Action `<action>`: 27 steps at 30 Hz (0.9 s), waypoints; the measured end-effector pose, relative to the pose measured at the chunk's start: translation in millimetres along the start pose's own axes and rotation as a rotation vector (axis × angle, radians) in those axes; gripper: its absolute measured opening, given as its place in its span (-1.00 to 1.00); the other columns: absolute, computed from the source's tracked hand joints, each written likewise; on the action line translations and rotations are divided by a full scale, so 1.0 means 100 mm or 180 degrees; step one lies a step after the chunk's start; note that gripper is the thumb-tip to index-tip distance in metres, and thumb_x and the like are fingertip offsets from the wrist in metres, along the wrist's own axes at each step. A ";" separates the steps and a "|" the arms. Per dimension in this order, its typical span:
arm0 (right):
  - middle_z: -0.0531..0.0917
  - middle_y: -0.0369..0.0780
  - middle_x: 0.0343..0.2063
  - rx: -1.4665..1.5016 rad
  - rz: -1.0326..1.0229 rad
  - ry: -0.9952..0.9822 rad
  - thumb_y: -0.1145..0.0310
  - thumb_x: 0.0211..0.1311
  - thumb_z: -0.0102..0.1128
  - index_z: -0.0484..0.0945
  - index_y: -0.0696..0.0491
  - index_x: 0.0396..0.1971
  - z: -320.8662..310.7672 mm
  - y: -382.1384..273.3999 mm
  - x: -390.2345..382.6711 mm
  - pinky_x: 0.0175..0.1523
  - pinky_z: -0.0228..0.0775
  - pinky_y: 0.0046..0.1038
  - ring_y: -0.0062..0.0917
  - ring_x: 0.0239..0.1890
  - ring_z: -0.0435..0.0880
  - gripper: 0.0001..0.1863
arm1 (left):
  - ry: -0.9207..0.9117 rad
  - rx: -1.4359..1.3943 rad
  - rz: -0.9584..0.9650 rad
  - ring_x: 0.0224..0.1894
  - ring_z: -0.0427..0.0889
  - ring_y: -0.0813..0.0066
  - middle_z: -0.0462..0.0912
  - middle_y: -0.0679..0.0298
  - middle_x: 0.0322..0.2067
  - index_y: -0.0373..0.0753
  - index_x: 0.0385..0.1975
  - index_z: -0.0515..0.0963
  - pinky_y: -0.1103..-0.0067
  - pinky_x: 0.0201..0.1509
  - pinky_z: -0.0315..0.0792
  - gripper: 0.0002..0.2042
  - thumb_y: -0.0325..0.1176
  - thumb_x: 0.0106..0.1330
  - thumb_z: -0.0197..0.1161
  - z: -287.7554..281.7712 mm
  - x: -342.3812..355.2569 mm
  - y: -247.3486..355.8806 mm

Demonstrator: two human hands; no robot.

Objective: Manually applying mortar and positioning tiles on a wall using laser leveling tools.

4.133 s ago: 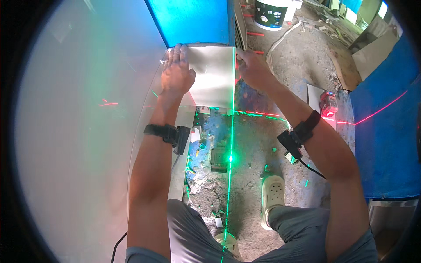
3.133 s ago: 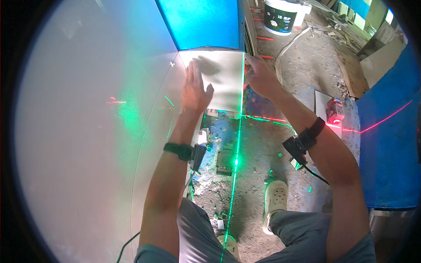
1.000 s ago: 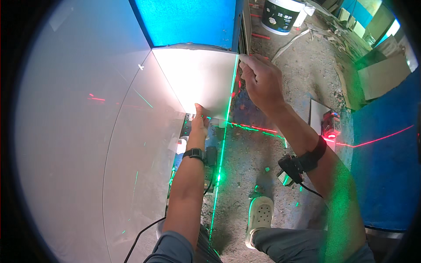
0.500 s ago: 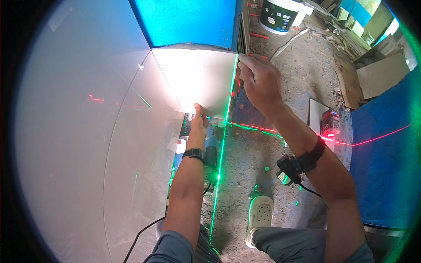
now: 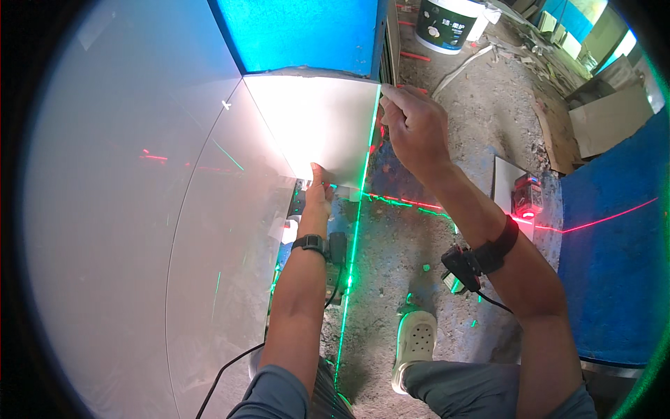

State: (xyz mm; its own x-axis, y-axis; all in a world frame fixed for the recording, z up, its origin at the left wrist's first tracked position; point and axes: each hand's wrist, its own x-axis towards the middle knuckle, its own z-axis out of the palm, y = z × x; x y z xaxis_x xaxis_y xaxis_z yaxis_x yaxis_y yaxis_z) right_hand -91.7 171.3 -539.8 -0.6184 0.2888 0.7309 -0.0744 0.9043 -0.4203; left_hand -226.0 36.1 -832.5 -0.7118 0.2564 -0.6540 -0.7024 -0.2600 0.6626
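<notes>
A pale glossy tile point(image 5: 342, 129) sits against the blue panel at the far end, with a green laser line down its right edge. My left hand point(image 5: 319, 187) grips its near edge, the thumb on the face and the fingers underneath. My right hand point(image 5: 417, 129) is curled closed beside the tile's far right corner, knuckles close to the edge. Nothing shows in its fingers; whether it touches the tile I cannot tell. On the left stands a large pale tiled wall point(image 5: 216, 230) with thin joints and a small white cross-shaped spacer point(image 5: 225, 105).
A laser level point(image 5: 526, 197) casting red light stands on the right, by a blue panel point(image 5: 607, 265). Behind are a white bucket with a dark label point(image 5: 447, 26) and cardboard point(image 5: 607, 119). A black cable point(image 5: 227, 366) runs beside my left arm. The floor point(image 5: 391, 279) is rough and dusty.
</notes>
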 end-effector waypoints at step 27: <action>0.61 -0.07 -0.46 0.0103 -0.0016 0.0054 0.44 0.20 0.14 0.61 0.13 -0.23 0.02 -0.01 0.02 -0.30 0.43 -0.19 -0.13 -0.38 0.62 -0.82 | -0.0059 0.0000 -0.0005 -0.38 0.35 0.58 0.44 0.37 -0.32 -0.14 -0.07 0.46 0.65 -0.35 0.33 -0.21 0.47 -0.05 0.28 0.03 -0.02 0.01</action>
State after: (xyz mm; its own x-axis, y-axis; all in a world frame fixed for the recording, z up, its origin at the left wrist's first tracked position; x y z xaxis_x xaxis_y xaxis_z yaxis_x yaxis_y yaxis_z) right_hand -94.1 170.7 -539.1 -0.6045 0.2899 0.7420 -0.1029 0.8952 -0.4335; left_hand -225.4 37.9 -830.0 -0.7105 0.2741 -0.6481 -0.7036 -0.2595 0.6615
